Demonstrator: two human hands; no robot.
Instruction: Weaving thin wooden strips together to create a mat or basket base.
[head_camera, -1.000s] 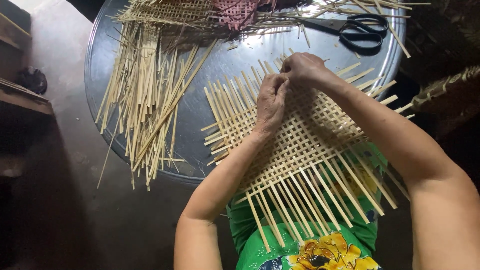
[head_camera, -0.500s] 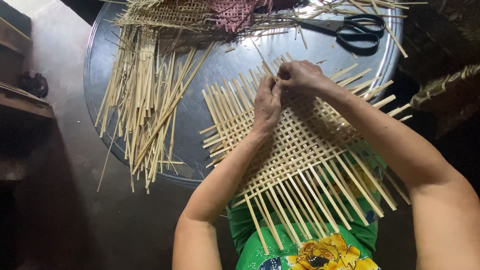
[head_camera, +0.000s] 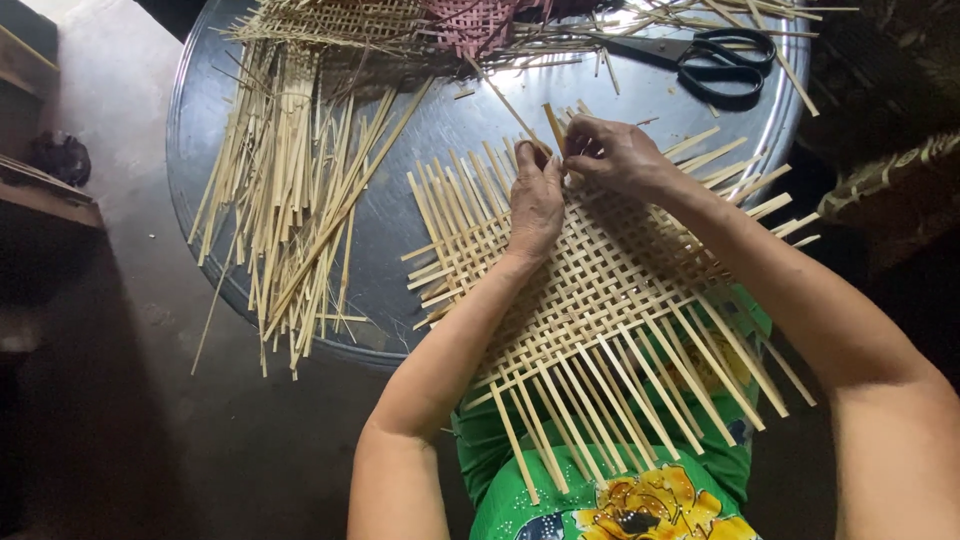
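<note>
Your right hand (head_camera: 615, 155) is closed in a pinch on the near end of a single strip (head_camera: 512, 108) at the far edge of the mat (head_camera: 610, 280). Half a second ago that strip showed only as a short stub above your fingers; now it stands out long and slanted, running up and to the left over the tabletop (head_camera: 420, 200) toward the pink weave (head_camera: 480, 22). A second ago it could not be made out at all. So the strip has been lifted clear of the mat's edge and looks, judging by its angle, ready to be laid across the uprights.

Your left hand (head_camera: 535, 200) lies flat, fingers together, pressing the woven part of the mat just beside the pinch; its fingertips touch the same spot. It grips nothing, and it has hardly shifted across the three moments, so the weave stays pinned while the right hand works.

The mat lies half on the tabletop and half over your lap, its loose ends fanning out toward you and to both sides. Its place is unchanged.

To the left a heap of loose strips (head_camera: 290, 200) lies on the tabletop, well apart from your hands. Black scissors (head_camera: 715, 60) rest at the far right rim, untouched.
</note>
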